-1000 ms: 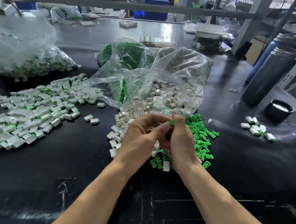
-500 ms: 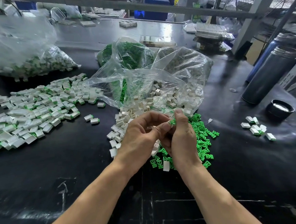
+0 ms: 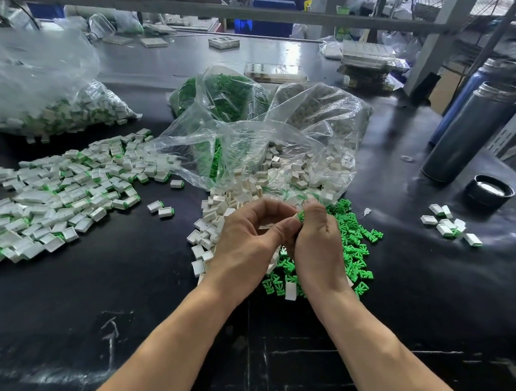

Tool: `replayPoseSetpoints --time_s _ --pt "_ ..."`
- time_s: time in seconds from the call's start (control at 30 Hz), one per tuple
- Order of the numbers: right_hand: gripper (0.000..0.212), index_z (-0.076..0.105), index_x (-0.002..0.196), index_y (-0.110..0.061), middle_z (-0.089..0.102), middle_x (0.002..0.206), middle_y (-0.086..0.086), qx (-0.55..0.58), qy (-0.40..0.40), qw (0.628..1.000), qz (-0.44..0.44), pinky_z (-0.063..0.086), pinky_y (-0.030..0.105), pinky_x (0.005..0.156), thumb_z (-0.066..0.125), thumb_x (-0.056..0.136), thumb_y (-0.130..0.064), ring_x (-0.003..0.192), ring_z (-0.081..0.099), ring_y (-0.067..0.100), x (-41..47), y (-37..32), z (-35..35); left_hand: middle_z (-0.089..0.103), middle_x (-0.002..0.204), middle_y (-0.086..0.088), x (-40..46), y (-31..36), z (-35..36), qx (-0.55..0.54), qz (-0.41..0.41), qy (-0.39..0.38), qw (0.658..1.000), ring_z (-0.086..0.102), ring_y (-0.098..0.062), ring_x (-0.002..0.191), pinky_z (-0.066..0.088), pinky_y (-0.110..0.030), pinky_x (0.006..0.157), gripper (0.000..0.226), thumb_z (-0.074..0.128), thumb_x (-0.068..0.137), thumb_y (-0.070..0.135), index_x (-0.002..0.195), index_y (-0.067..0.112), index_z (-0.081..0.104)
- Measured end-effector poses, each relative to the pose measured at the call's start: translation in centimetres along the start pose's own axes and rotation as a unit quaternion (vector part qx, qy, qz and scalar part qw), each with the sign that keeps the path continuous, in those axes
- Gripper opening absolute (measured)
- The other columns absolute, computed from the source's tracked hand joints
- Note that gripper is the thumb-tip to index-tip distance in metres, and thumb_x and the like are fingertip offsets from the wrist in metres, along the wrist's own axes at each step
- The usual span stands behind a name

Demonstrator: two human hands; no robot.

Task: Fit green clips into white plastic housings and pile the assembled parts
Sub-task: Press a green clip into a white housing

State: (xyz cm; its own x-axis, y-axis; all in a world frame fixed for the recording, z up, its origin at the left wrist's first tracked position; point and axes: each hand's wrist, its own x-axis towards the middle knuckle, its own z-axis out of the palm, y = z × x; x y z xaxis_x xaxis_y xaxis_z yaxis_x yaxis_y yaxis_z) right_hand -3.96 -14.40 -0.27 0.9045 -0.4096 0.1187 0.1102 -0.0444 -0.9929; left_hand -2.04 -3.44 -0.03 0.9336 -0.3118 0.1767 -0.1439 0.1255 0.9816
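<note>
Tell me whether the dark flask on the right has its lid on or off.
Off. The dark flask stands with its bare threaded neck showing, and a black cap lies apart on the table beside it.

Housing [image 3: 264, 226] hidden between hands

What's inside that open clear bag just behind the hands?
The open bag holds loose white housings, spilling out at its mouth. Green clips show through its left side, perhaps from the bag behind. Crumpled plastic hides how deep the contents go.
</note>
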Motion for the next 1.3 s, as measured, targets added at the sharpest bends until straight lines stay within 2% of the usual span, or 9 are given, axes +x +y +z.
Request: replayPoseSetpoints --time_s 0.13,0.2,0.33,0.47,0.6,0.8,0.93,1.17,1.3 --pt "0.057 0.072 0.071 -0.022 0.073 0.067 -0.010 -0.019 0.006 0.999 -0.025 0.049 0.017 0.059 0.029 0.099 -0.045 0.065 0.068 0.002 -0.1 0.0 0.3 0.077 0.099 -0.006 -0.1 0.1 0.0 -0.004 0.000 0.004 1.000 0.072 -0.029 0.098 0.057 -0.050 0.095 0.011 0.074 0.085 0.025 0.092 0.018 0.075" --pt "0.060 0.072 0.064 -0.023 0.068 0.059 -0.005 -0.015 0.018 0.999 -0.033 0.047 0.022 0.052 0.029 0.099 -0.046 0.055 0.063 0.007 -0.2 -0.1 0.6 0.077 0.099 -0.007 -0.1 0.1 0.0 -0.005 0.005 0.007 1.000 0.073 -0.029 0.096 0.058 -0.048 0.092 0.011 0.074 0.085 0.024 0.093 0.017 0.075" --pt "0.063 0.069 0.056 -0.042 0.059 0.051 -0.017 0.040 -0.006 0.999 -0.017 0.043 0.015 0.050 0.032 0.107 -0.039 0.051 0.055 -0.004 -0.3 -0.3 0.8 0.078 0.097 -0.006 0.0 0.1 -0.1 -0.005 0.014 0.010 1.000 0.073 -0.026 0.091 0.060 -0.039 0.084 0.007 0.074 0.084 0.022 0.091 0.018 0.075" --pt "0.068 0.068 0.053 -0.040 0.056 0.049 -0.017 0.073 -0.018 0.997 0.013 0.043 0.014 0.047 0.034 0.112 -0.037 0.048 0.053 -0.003 -0.3 -0.2 0.7 0.078 0.096 -0.002 0.1 0.1 -0.2 0.009 0.018 0.008 1.000 0.073 -0.020 0.089 0.061 -0.034 0.082 0.006 0.074 0.084 0.022 0.090 0.020 0.075" --pt "0.068 0.069 0.053 -0.041 0.056 0.047 -0.017 0.087 -0.015 0.996 0.021 0.039 0.009 0.044 0.035 0.112 -0.039 0.044 0.054 -0.005 -0.3 -0.2 0.6 0.077 0.093 -0.001 0.0 0.1 0.0 0.023 0.027 0.009 0.999 0.073 -0.019 0.082 0.062 -0.041 0.079 0.007 0.075 0.083 0.022 0.090 0.020 0.074" --pt "0.054 0.072 0.058 -0.041 0.060 0.050 -0.015 0.063 0.001 0.998 0.017 0.043 0.013 0.048 0.036 0.099 -0.046 0.049 0.055 -0.004 -0.3 0.0 0.8 0.077 0.090 -0.004 0.0 0.0 0.0 0.042 0.029 0.011 0.999 0.072 -0.020 0.077 0.062 -0.042 0.076 0.006 0.077 0.090 0.012 0.095 0.014 0.074" --pt "0.047 0.074 0.063 -0.040 0.065 0.058 -0.012 0.063 0.000 0.998 0.026 0.048 0.025 0.059 0.037 0.093 -0.046 0.059 0.062 0.002 0.1 0.2 0.9 0.077 0.092 -0.005 0.0 0.0 0.2 0.043 0.026 0.014 0.999 0.072 -0.019 0.078 0.061 -0.041 0.078 0.007 0.077 0.091 0.010 0.096 0.013 0.073" --pt "0.049 0.074 0.059 -0.033 0.067 0.058 -0.007 0.059 0.009 0.998 -0.003 0.050 0.024 0.055 0.037 0.092 -0.038 0.059 0.064 0.007 0.5 0.5 1.3 0.077 0.090 -0.004 0.1 0.0 0.2 0.030 0.028 0.024 0.999 0.073 -0.029 0.084 0.061 -0.030 0.074 0.006 0.076 0.092 0.012 0.095 0.016 0.074" --pt "0.053 0.072 0.056 -0.036 0.066 0.056 -0.011 0.054 0.010 0.998 -0.016 0.050 0.022 0.055 0.035 0.094 -0.035 0.057 0.064 0.004 0.4 0.3 1.4 0.077 0.089 -0.004 0.1 -0.1 0.2 0.038 0.034 0.029 0.998 0.073 -0.031 0.084 0.061 -0.037 0.075 0.005 0.076 0.092 0.013 0.095 0.016 0.074"
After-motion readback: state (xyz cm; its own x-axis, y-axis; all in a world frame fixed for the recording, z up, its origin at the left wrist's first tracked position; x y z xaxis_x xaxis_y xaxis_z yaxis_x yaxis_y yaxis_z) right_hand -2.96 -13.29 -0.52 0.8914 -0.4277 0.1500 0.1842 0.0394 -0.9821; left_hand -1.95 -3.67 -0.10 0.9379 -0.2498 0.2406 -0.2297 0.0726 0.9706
